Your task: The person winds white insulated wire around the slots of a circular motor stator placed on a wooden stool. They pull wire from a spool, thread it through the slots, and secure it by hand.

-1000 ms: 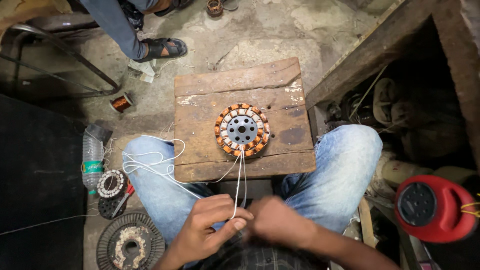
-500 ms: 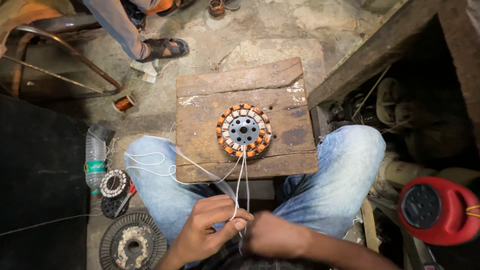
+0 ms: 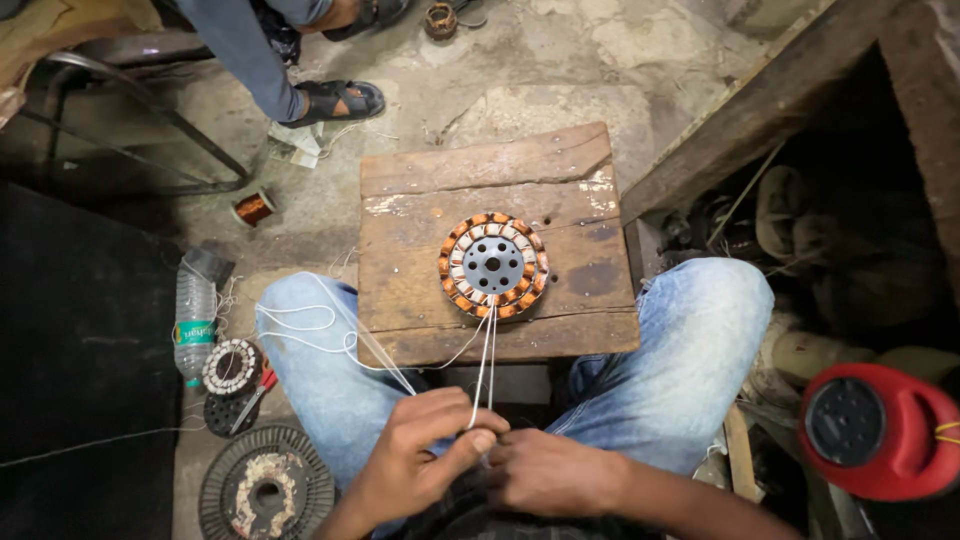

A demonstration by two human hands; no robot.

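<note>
Round stator [image 3: 493,265] sitting mid-frame on wooden surface [image 3: 480,170], copper coils already filling its slots. White lead wires [image 3: 485,360] running down from its lower edge to lap. Left hand [image 3: 415,455] pinching wire ends; right hand [image 3: 545,470] clenching, probably gripping same wires. Leads being joined; loose wire looping over left knee.

One wound stator [image 3: 493,265], one wooden bench [image 3: 420,200], one plastic bottle [image 3: 194,322], one red container [image 3: 880,430] and two hands are counted.

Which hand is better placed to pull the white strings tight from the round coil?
Probably the left hand: its fingers already pinch the white strings leading to the coil.
</note>
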